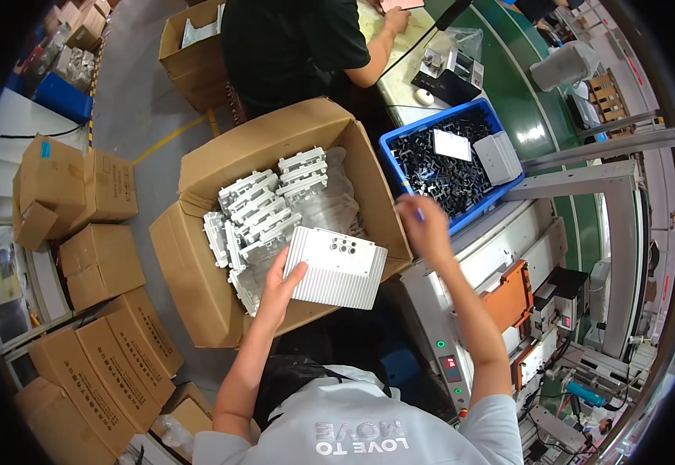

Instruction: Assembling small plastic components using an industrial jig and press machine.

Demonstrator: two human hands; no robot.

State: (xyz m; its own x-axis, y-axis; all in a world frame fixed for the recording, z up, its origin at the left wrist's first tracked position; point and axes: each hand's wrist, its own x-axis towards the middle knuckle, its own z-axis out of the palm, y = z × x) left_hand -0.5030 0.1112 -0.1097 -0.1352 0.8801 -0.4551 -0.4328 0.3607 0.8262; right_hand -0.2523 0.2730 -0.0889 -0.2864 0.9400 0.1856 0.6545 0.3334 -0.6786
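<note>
A white ribbed metal panel, like a heat sink housing (336,273), is gripped at its left edge by my left hand (275,291), thumb on top. It is held tilted over the near edge of a large cardboard box (275,130), with a few round holes showing in its flat part. Inside the box lie stacked white metal parts (256,205) and clear plastic. My right hand (428,231), smeared by motion, hovers beside the near left corner of a blue bin (500,194). A small bluish spot shows at its fingers. Small black parts (430,167) fill the bin.
Two white pieces lie on the bin's parts. At the far side a person in a dark shirt (291,46) works at a table. Cardboard boxes (109,356) line the left. On the right stands a machine with orange fixtures (508,298) and a control panel (450,368).
</note>
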